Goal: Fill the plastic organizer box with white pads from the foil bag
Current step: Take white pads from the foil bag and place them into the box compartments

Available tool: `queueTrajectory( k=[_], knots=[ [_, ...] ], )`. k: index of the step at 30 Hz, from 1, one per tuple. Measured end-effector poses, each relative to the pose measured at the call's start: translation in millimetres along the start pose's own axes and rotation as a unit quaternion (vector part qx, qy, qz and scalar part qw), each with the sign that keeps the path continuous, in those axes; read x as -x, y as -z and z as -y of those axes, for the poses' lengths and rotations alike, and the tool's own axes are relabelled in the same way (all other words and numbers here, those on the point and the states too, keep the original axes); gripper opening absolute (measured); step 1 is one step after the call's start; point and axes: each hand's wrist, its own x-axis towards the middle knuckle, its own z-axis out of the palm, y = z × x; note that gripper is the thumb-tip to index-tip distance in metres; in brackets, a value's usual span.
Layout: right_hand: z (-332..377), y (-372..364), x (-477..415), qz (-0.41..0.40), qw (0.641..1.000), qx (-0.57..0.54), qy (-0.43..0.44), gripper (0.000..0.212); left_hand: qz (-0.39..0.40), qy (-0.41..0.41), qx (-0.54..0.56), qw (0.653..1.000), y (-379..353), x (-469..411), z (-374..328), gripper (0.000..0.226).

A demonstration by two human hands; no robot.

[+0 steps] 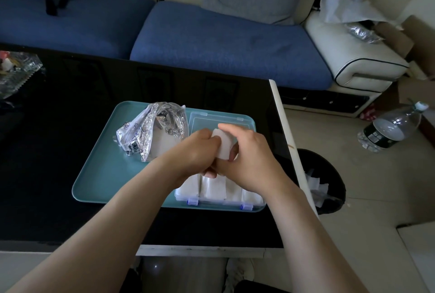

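A clear plastic organizer box [219, 201] with blue clasps sits open on the right part of a teal tray [106, 182]; its lid [211, 119] lies flat behind it. White pads [211, 189] stand in rows inside the box. Both hands meet just above the box around a white pad [223, 145]: my left hand [195, 151] grips it from the left, and my right hand [249, 158] grips it from the right. The crumpled foil bag [153, 128] lies open on the tray to the left of the box.
The tray rests on a black glossy table [58, 128] whose right edge runs close beside the box. A dark waste bin [324, 179] with white scraps stands on the floor to the right, a large water bottle [390, 128] beyond it. A blue sofa [211, 41] lies behind the table.
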Motion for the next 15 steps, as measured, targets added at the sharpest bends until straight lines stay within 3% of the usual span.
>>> queueTrajectory(
  k=[5,9,12,15],
  knots=[
    [-10,3,1,0.03,0.998,-0.042,-0.03,0.073,0.014,0.006,0.008,1.0,-4,1,-1,0.022],
    [-23,7,-2,-0.016,0.992,-0.114,-0.056,0.042,0.035,0.02,0.011,0.999,-7,-1,-2,0.044],
    [-35,2,-4,-0.038,0.984,-0.158,-0.067,0.032,0.048,0.021,-0.001,0.999,-13,-2,-2,0.067],
    [-47,1,-7,-0.082,0.973,-0.183,-0.112,0.03,-0.039,-0.038,-0.113,0.992,-16,-7,5,0.039]
  ],
)
